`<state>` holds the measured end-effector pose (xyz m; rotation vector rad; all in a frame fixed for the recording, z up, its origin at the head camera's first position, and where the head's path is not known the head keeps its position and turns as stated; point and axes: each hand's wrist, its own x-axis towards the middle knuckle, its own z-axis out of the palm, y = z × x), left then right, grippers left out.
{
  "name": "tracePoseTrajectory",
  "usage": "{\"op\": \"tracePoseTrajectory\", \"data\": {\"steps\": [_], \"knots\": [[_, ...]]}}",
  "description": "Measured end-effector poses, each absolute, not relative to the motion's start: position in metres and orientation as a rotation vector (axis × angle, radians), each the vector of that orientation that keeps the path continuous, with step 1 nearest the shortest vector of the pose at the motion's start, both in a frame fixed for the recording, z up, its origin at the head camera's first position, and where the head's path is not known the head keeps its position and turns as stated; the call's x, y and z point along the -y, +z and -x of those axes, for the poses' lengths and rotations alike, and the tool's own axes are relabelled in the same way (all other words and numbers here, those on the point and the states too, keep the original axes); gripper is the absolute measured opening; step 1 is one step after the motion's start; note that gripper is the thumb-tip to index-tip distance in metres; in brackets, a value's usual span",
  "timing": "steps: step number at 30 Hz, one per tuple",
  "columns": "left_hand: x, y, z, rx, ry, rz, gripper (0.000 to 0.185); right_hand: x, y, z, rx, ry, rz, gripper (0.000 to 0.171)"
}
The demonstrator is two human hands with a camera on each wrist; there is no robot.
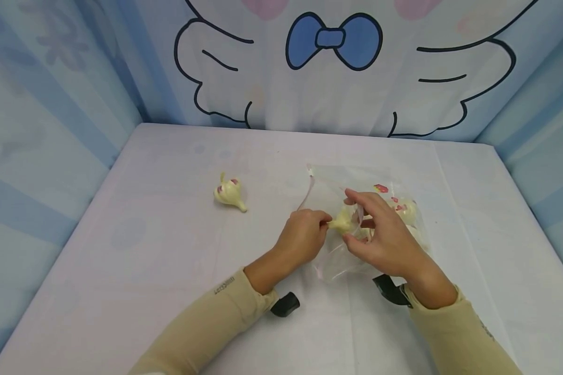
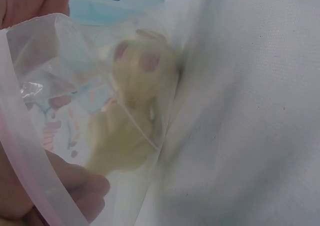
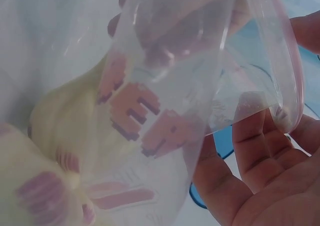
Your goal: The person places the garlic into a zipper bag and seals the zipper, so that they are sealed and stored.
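Observation:
My left hand (image 1: 302,237) pinches the stem end of a pale yellow garlic-shaped toy (image 1: 341,222) at the mouth of a clear zip bag (image 1: 342,182). In the left wrist view those fingers (image 2: 87,186) show through the bag's film, behind its zip edge. My right hand (image 1: 389,237) curves around the raised bag rim, thumb and index finger apart. From the right wrist, its fingers (image 3: 250,151) look loosely bent against the film. Another garlic-shaped toy (image 1: 405,211) with pink marks lies inside the bag; folds and my right hand partly hide the contents.
One more garlic-shaped toy (image 1: 229,192) lies on the white-covered table (image 1: 169,291), left of the bag. Behind the table and along both sides hang blue and white curtains (image 1: 37,156). Black wrist cameras (image 1: 286,304) sit beneath my sleeves.

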<state>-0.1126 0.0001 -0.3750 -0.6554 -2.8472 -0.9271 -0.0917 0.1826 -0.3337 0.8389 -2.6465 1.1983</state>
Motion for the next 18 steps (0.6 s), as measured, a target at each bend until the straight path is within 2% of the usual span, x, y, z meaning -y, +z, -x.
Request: {"op": "tracePoseTrajectory", "data": {"steps": [18], "knots": [[-0.0007,-0.3752,0.1132,2.98,-1.177,0.664,0.017,-0.1854,-0.336,0.0917,2.65,1.2,-0.814,0.068]]}}
